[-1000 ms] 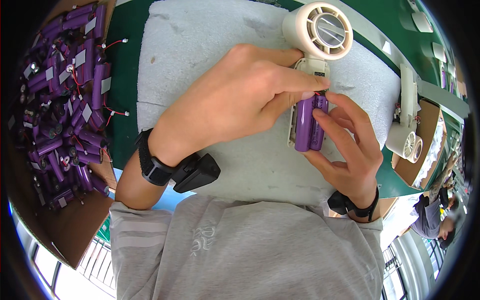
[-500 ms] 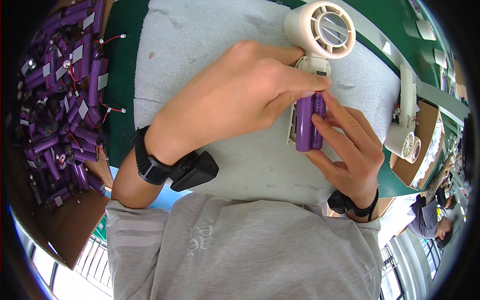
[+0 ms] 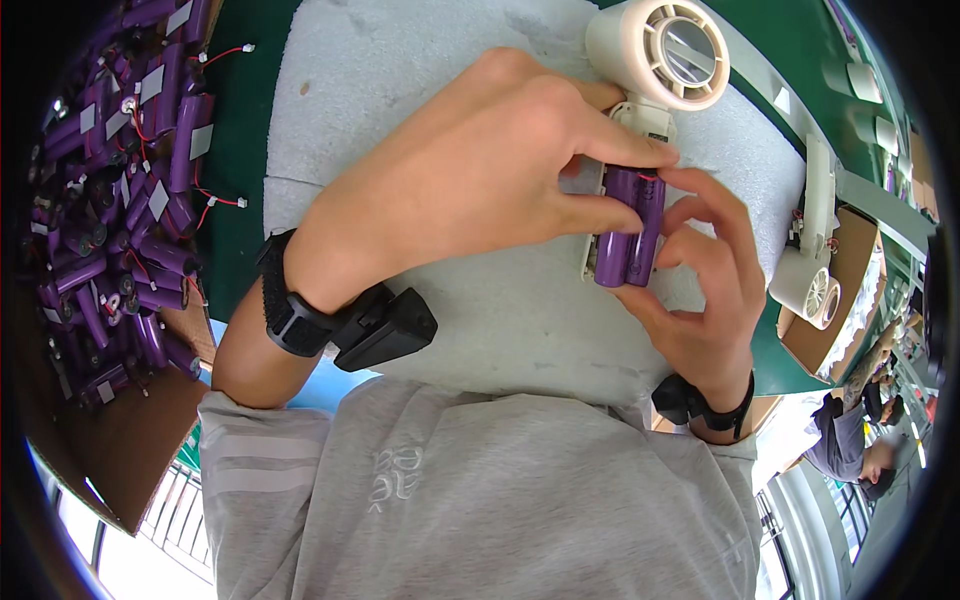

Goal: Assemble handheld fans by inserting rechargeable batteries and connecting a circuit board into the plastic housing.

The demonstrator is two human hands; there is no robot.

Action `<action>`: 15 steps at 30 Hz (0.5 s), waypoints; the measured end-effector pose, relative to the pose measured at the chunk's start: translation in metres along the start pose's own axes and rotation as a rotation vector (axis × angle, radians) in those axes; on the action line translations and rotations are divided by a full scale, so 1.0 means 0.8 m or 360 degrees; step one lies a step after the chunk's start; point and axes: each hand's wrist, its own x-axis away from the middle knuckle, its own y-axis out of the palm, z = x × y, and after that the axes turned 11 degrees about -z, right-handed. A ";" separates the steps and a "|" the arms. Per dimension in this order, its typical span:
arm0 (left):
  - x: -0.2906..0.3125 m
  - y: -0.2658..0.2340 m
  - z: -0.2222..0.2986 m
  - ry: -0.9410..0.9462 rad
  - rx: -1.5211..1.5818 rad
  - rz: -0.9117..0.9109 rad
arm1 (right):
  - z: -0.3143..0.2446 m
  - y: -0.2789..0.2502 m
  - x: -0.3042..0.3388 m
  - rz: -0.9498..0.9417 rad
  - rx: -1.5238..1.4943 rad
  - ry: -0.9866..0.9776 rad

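Over grey foam pad [image 3: 420, 120], purple twin-cell battery pack [image 3: 628, 225] lying in cream handheld fan [image 3: 660, 60] handle, long axis near-to-far, pinched between left hand [image 3: 480, 180] fingers and right hand [image 3: 705, 290] fingertips, both touching.

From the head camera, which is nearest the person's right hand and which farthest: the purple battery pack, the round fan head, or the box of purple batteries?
1. Purple battery pack: touched by the right hand.
2. Round fan head: above it, at the top.
3. Box of purple batteries: far left.
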 end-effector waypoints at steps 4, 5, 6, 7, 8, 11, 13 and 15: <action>-0.003 0.003 -0.002 -0.0041 0.0024 0.0005 | 0.003 -0.009 -0.006 -0.0182 -0.0036 0.0055; -0.003 0.003 -0.001 -0.0055 0.0031 0.0005 | 0.003 -0.008 -0.007 -0.0165 -0.0044 0.0074; -0.003 0.003 0.001 -0.0056 0.0039 0.0001 | 0.002 -0.006 -0.008 -0.0148 -0.0051 0.0092; -0.003 0.003 0.003 -0.0104 0.0080 -0.0020 | 0.001 -0.004 -0.008 -0.0130 -0.0058 0.0110; -0.004 0.001 0.006 -0.0151 0.0121 -0.0041 | -0.001 -0.003 -0.009 -0.0134 -0.0058 0.0119; -0.003 -0.009 0.010 -0.0190 0.0241 -0.0110 | -0.007 0.000 -0.015 -0.0103 -0.0180 0.0286; -0.002 -0.015 0.008 -0.0159 0.0404 -0.0211 | -0.009 0.000 -0.019 -0.0116 -0.0224 0.0307; -0.005 -0.017 0.008 -0.0181 0.0433 -0.0232 | -0.007 -0.002 -0.022 -0.0138 -0.0292 0.0352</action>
